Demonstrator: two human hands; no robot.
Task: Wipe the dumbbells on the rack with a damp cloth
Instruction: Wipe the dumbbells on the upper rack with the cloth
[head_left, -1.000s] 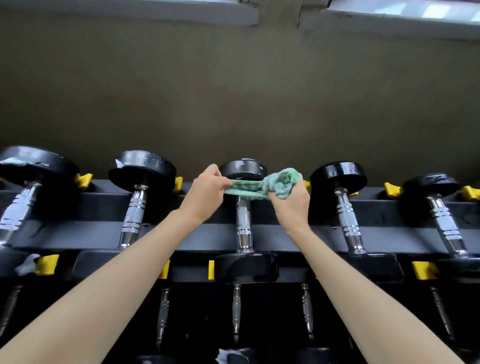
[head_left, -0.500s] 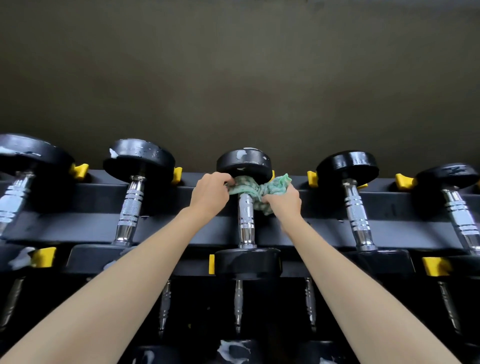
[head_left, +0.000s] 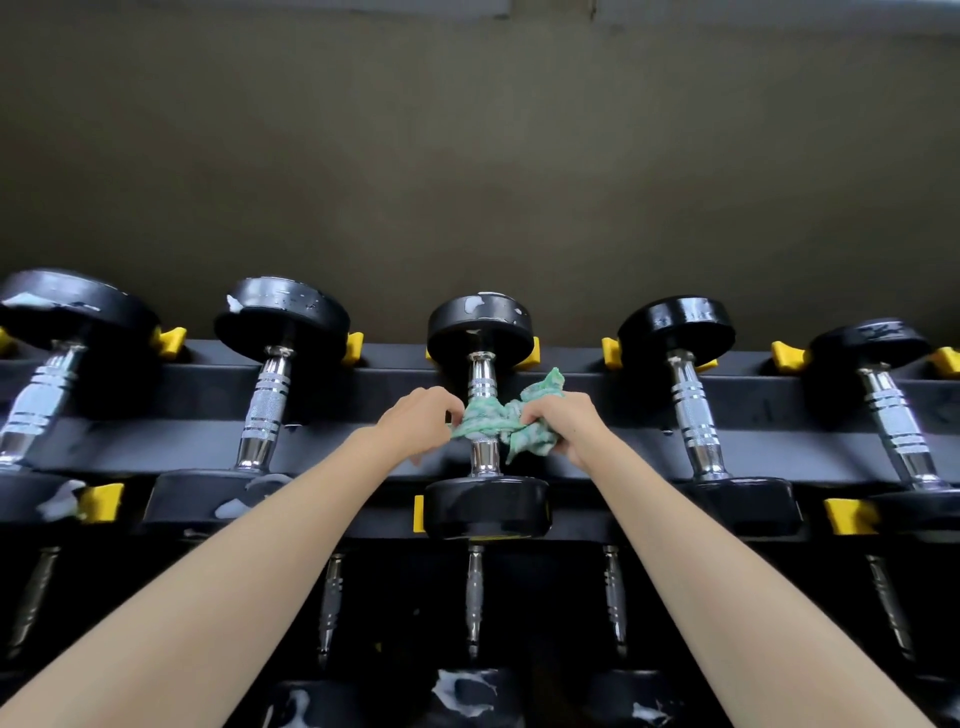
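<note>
Cloth (head_left: 485, 422) lower; five dumbbells (head_left: 480, 325)

Dull olive-grey wall (head_left: 467, 156) filling the upper half, darkening toward its foot, pale ledge (head_left: 779, 9) running along the top edge

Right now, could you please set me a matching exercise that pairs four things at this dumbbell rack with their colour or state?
Things:
1. cloth
2. middle dumbbell's far head
3. clip
4. left hand

Descriptions:
A. yellow
B. black with whitish smears
C. green, lying across the handle
D. grips the cloth's end, left of the handle

Pairs: 1-C; 2-B; 3-A; 4-D
</note>
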